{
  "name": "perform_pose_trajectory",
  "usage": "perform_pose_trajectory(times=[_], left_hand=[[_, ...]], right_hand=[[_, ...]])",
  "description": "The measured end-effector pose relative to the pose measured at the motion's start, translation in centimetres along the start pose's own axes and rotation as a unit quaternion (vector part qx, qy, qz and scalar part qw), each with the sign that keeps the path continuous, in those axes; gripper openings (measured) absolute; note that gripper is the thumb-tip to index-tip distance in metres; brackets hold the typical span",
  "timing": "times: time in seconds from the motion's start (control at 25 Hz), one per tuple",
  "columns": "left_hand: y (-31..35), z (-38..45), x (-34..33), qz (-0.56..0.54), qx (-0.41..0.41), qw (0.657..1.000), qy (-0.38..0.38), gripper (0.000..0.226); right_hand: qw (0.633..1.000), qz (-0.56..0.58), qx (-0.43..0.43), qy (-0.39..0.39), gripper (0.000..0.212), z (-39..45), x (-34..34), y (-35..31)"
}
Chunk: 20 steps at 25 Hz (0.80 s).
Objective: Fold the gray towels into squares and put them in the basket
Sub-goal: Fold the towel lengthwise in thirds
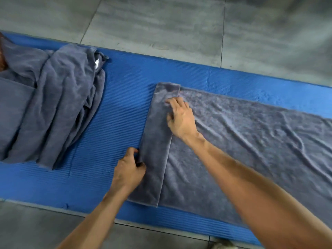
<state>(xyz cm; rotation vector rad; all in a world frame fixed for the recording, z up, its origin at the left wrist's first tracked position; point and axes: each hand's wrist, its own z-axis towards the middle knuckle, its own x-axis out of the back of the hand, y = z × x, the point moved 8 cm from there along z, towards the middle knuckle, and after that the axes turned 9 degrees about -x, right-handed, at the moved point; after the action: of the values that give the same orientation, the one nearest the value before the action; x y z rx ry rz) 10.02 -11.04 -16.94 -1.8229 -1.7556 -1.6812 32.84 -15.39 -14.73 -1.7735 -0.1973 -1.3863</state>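
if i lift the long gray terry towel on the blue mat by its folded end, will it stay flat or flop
The long gray terry towel will probably flop: it already lies in soft wrinkles. The narrow folded strip under the right hand would likely fall open unless pinched. The left hand grips its edge; the ribbed blue foam mat may resist sliding.

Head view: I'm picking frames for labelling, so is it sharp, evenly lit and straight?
Head view: soft throughout, right forearm smeared; wide-angle bend curves the blue mat; light even and dull, no glare; faint shadow beside the left hand at the gray towel fold.
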Motion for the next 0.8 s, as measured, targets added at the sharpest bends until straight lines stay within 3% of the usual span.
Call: perform_pose_trajectory(times=[0.2, 0.36, 0.44, 0.56, 0.64, 0.72, 0.8], left_hand=[[0.8, -0.4, 0.4, 0.035, 0.017, 0.999, -0.002, 0.025], [0.4, -0.1, 0.2, 0.017, 0.028, 0.999, -0.026, 0.030], [0.5, -0.7, 0.3, 0.000, 0.010, 1.000, -0.019, 0.037], [1.2, -2.3, 0.2, 0.004, -0.091, 0.996, -0.002, 0.051], [1.3, -3.1, -0.4, 0.026, -0.143, 0.989, -0.020, 0.050], [1.0, -3.2, -0.7, 0.029, -0.149, 0.988, -0.039, 0.041], [0.8, -3.3, -0.9, 0.032, -0.146, 0.988, -0.044, 0.037]], right_hand=[[0.988, -0.144, 0.031, 0.047, 0.021, -6.9, 0.0, -0.2], [0.999, -0.018, 0.039, -0.015, 0.013, -6.3, -0.7, -3.2], [0.993, -0.050, 0.054, -0.088, 0.028, -5.1, -2.0, -5.2], [0.961, -0.226, 0.102, -0.127, 0.055, -2.7, -3.8, -7.6], [0.957, -0.242, 0.034, -0.155, 0.056, -0.4, -3.8, -7.3], [0.952, -0.212, -0.045, -0.215, 0.049, 1.3, -3.9, -6.6], [0.944, -0.209, -0.071, -0.245, 0.041, 1.8, -4.1, -6.6]])
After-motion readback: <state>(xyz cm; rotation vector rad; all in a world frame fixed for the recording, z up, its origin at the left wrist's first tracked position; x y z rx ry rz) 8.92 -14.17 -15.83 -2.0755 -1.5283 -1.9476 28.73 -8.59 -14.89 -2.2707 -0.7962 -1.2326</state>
